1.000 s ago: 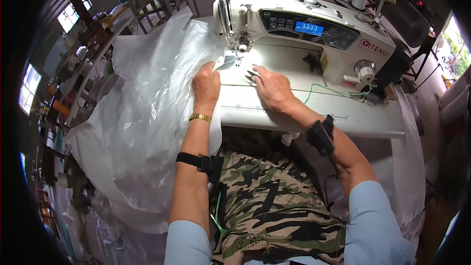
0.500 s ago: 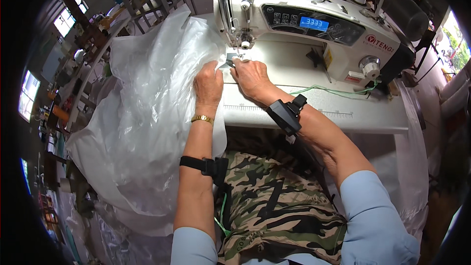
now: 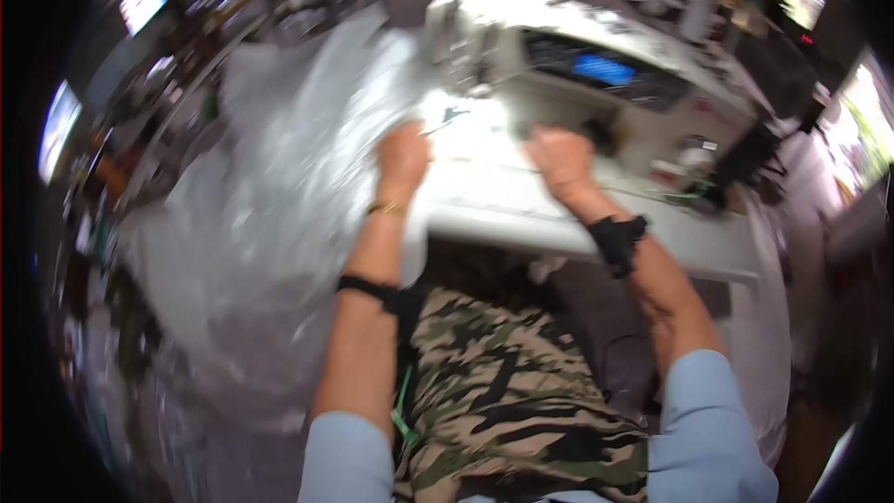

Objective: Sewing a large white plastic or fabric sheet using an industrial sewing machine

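The whole view is smeared by motion. My left hand point(image 3: 403, 163) is closed at the right edge of a large, crumpled sheet of clear plastic point(image 3: 298, 177), just left of the needle area. It seems to grip the sheet, though the fingertips are hidden. My right hand point(image 3: 562, 160) is over the bed of the white sewing machine point(image 3: 549, 84), below its arm and apart from the plastic. Its fingers look curled, but blur hides whether they hold anything. A small dark piece point(image 3: 453, 114) shows under the machine's needle head, in bright light.
The plastic hangs over the left side of the white sewing table point(image 3: 503, 214) toward my lap. A blue-lit display point(image 3: 603, 69) is on the machine's front. Green thread point(image 3: 684, 194) lies at the right by the machine's base. Camouflage cloth point(image 3: 503, 391) covers my lap.
My right hand has moved away from the needle area to the right, along the machine bed. My left hand stays by the plastic edge. The view has shifted slightly and become blurred.
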